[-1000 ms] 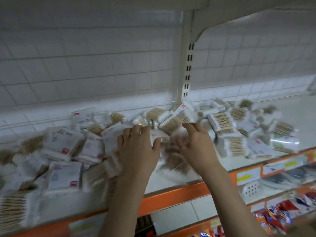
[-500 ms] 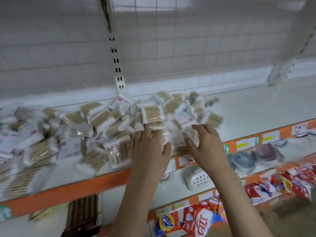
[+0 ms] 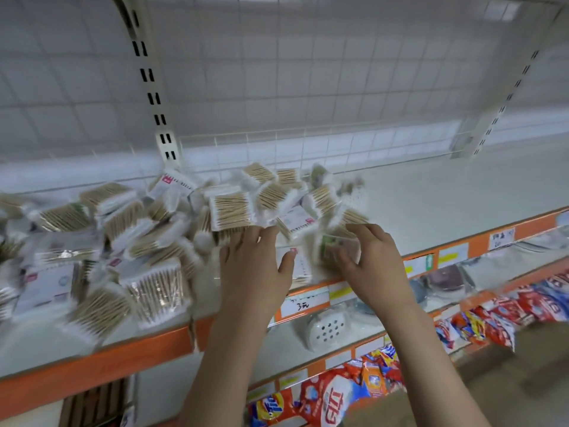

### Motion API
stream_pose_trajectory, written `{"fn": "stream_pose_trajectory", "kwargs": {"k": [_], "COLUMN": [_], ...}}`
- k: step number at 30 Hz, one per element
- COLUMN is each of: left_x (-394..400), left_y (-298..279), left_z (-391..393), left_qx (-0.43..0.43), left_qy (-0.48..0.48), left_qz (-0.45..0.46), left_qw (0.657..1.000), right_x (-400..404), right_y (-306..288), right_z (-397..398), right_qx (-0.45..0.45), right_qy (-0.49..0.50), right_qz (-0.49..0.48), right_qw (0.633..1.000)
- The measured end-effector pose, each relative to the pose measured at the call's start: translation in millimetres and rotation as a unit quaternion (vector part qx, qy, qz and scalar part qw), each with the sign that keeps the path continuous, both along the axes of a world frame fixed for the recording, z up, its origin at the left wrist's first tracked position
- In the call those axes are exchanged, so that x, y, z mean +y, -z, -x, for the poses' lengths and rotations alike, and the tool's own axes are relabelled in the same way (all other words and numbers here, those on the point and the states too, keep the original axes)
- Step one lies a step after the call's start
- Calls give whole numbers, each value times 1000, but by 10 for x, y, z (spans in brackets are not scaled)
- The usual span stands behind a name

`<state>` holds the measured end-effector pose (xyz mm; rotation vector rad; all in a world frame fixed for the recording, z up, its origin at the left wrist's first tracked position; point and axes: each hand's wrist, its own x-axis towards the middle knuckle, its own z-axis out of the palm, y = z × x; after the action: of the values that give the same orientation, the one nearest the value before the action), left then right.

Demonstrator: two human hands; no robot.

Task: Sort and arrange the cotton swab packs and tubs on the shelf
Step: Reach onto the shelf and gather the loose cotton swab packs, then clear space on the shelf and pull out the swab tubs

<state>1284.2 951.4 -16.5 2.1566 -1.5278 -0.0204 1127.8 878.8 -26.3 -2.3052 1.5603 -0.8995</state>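
A loose heap of cotton swab packs, clear bags of wooden sticks with white tips and some white labelled cards, covers the left half of the white shelf. My left hand lies on the heap's right front edge, fingers straight on the packs and thumb touching a white labelled pack. My right hand curls its fingers and thumb round a blurred clear swab pack with a green label at the heap's right end, by the shelf's front edge.
The right half of the shelf is bare white. An orange front rail carries price labels. A slotted upright and wire grid back the shelf. Below lie a white perforated case, detergent bags and red packets.
The view has swung right along the shelf, so the heap sits further left. Both hands stayed at the heap's right front; my right hand now grips a green-labelled pack.
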Motion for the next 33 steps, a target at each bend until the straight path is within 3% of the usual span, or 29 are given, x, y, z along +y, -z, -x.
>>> {"fn": "stream_pose_trajectory", "kwargs": {"k": [9, 21, 33], "left_x": [-440, -1314, -1302], "left_y": [-62, -24, 31], "left_z": [412, 1592, 1375], "left_qx": [-2, 33, 12], "left_qy": [-14, -121, -211], "left_qz": [10, 15, 10], "left_qw": [1000, 992, 977], "right_x": [-536, -1649, -1907], "right_y": [59, 101, 243], "right_z": [492, 1605, 1373], "right_qx": [-11, 15, 22], "right_qy": [-24, -132, -207], "right_qz": [-11, -30, -69], "right_qw": [1000, 991, 976]}}
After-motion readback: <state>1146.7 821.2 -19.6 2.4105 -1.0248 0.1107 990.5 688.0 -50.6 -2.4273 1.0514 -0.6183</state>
